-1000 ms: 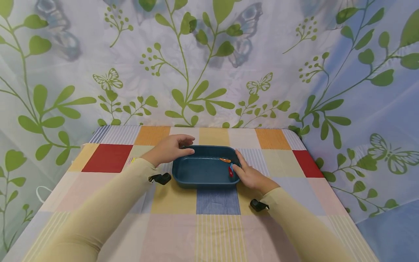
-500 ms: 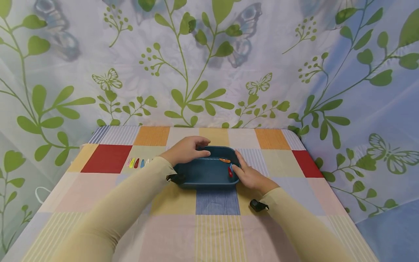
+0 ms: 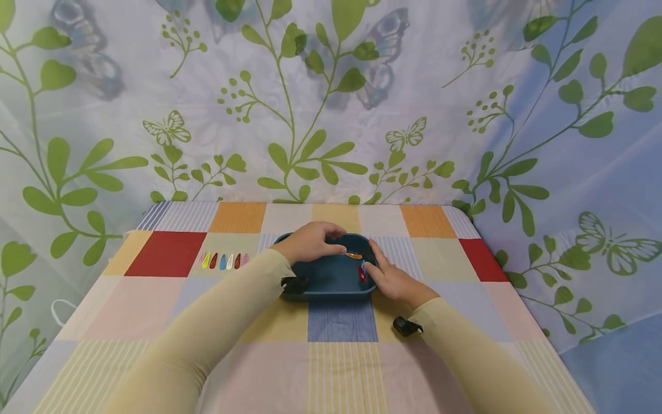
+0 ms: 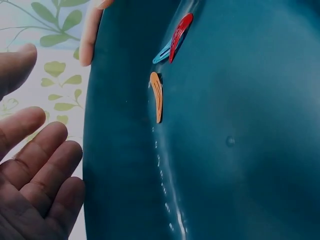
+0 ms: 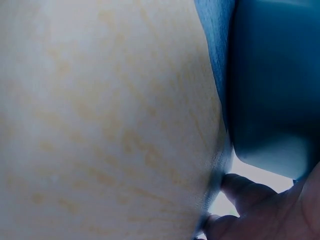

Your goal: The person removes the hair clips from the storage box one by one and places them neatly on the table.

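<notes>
Head view has the left hand (image 3: 312, 241) above the far side of the blue tray (image 3: 326, 280), fingers loosely bent and holding nothing; the right hand (image 3: 397, 282) grips the tray's right wall. Towards the tray's right end lie an orange clip (image 4: 157, 97), a red clip (image 4: 181, 35) and a blue clip (image 4: 161, 54), the last 2 overlapping. Left of the tray, 7 clips (image 3: 223, 262) form a row. Reaching for a clip, probably the orange clip, seems the step in hand; the next move likely calls for a light fingertip pinch inside the steadied tray
</notes>
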